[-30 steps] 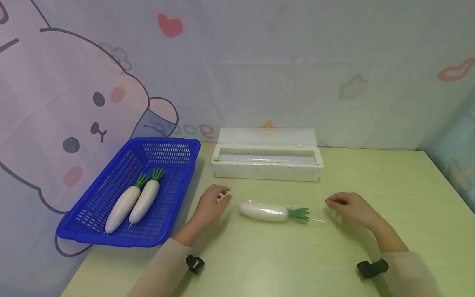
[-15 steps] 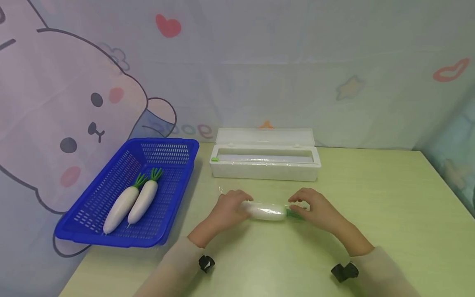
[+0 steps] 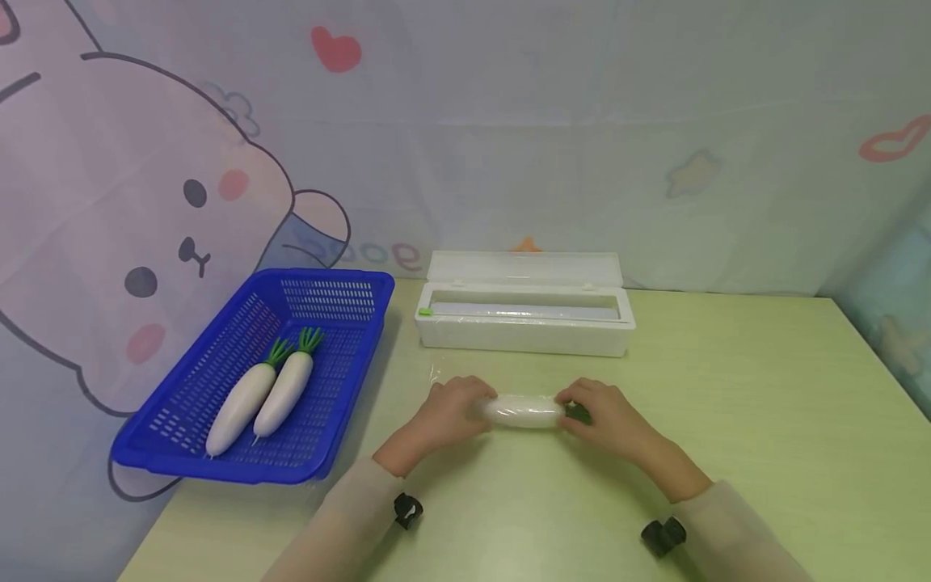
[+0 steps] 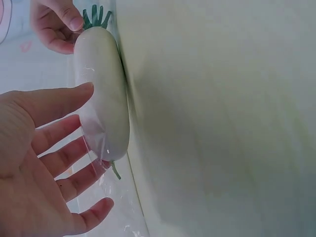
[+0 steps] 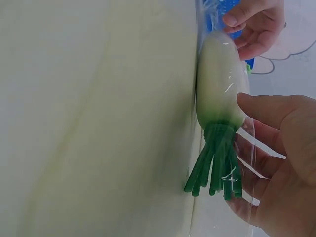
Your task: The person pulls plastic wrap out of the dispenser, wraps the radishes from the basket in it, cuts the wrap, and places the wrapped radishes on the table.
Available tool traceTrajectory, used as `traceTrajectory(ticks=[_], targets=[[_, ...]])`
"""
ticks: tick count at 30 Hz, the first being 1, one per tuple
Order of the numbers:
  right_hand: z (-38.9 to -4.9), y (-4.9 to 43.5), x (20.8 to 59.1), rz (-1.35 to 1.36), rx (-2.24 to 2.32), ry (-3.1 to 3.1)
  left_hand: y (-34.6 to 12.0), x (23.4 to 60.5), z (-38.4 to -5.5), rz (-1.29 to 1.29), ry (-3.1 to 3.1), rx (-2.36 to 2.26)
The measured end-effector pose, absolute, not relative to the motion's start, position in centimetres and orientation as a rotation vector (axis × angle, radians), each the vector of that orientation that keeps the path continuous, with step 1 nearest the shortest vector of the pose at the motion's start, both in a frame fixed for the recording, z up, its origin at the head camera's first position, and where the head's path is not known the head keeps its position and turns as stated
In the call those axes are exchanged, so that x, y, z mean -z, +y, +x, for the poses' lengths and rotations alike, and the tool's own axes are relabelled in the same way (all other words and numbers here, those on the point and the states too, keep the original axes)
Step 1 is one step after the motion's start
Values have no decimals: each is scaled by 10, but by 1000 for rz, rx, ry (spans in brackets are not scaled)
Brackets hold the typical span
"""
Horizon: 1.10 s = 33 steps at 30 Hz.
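Left hand point(image 3: 457, 408) and right hand point(image 3: 600, 414) have come in from well apart to opposite ends of the wrapped radish point(image 3: 525, 411). Head view: left grips the root end, right pinches the leaf end; radish lies crosswise, on or just above the surface point(image 3: 509, 501) (can't tell which), with the film box point(image 3: 520, 335) behind, lid point(image 3: 524, 267) up, probably for roll access. Left wrist: thumb against the radish, fingers fanned behind clear film point(image 4: 111, 207). Right wrist: thumb at the shoulder, fingers behind the green leaves point(image 5: 219, 158). Two-end hold likely keeps the film snug.
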State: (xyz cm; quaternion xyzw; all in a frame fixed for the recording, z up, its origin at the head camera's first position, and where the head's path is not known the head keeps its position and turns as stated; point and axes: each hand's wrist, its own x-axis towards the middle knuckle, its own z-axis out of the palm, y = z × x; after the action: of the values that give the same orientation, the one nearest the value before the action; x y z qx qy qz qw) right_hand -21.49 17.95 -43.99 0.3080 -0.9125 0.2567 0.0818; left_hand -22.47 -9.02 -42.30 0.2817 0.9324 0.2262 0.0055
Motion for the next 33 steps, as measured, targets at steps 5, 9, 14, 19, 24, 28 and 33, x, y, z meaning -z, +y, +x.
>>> traceTrajectory(ticks=[5, 9, 14, 19, 24, 28, 33], targets=[[-222, 179, 442, 884, -777, -2738, -87, 425, -234, 814, 2877, -665], [-228, 179, 444, 866, -780, -2730, -84, 425, -242, 782, 2864, -606], [-236, 176, 444, 813, -816, -2765, -82, 422, -249, 755, 2837, -548], [-241, 175, 444, 787, -837, -2775, -79, 424, -257, 762, 2845, -477], [-244, 175, 444, 771, -790, -2815, -77, 425, -261, 729, 2853, -441], [-246, 175, 443, 746, -743, -2874, -76, 429, -265, 714, 2865, -415], [-249, 174, 444, 705, -722, -2942, -75, 432, -270, 711, 2874, -399]])
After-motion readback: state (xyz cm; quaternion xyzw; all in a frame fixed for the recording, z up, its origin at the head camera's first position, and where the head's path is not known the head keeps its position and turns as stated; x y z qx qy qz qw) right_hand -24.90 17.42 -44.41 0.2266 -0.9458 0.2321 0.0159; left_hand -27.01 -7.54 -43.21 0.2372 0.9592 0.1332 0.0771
